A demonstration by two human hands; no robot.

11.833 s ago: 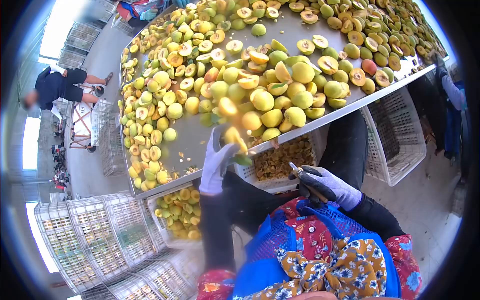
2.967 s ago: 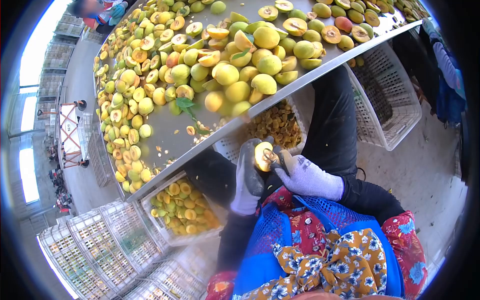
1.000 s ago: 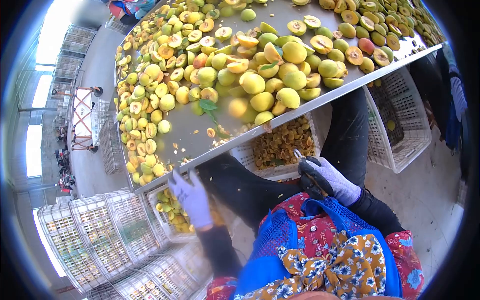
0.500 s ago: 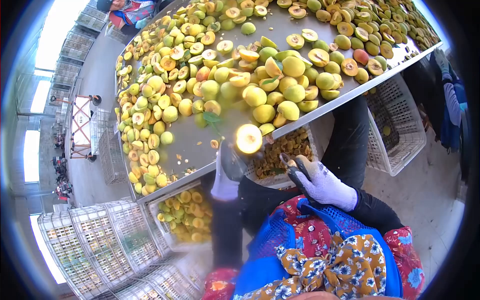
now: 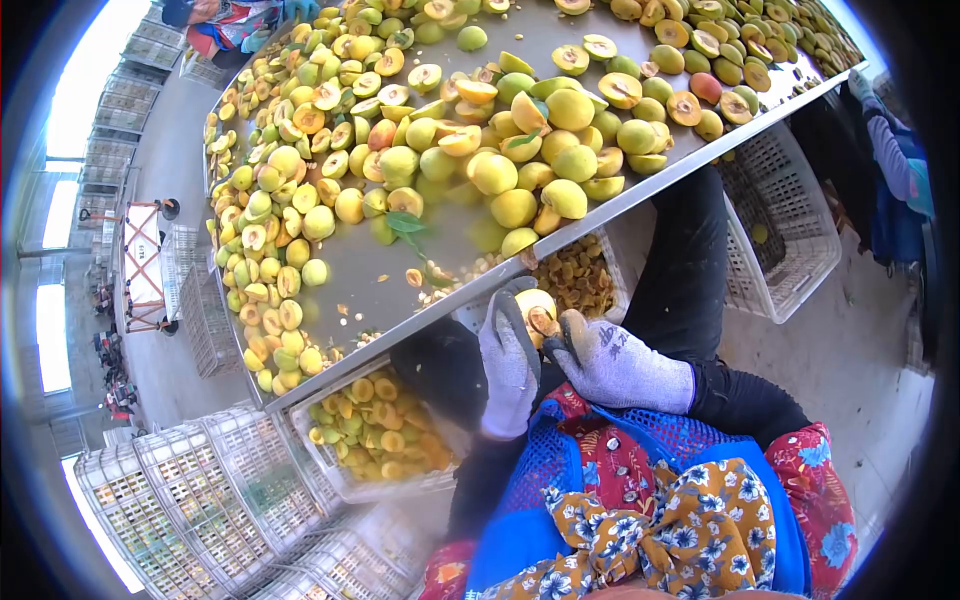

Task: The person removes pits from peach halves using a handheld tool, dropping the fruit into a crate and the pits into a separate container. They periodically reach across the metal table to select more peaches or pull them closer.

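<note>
This looks like a fruit-sorting or packing shed: halved fruit (image 5: 570,110) is heaped along a long metal-edged desk (image 5: 380,265), plastic crates (image 5: 205,490) stand stacked on a bare grey floor (image 5: 165,215), a cart (image 5: 143,265) waits (motorbikes (image 5: 115,375), it seems, beside it), and other people (image 5: 235,25) stand around the desk.

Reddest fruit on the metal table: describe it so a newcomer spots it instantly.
From the metal table, follow its near edge right, above the open crate. Just in from that edge lies the fruit, skin up, between two halves showing cut faces. Its red skin sets it apart from yellow-green neighbours.
</note>
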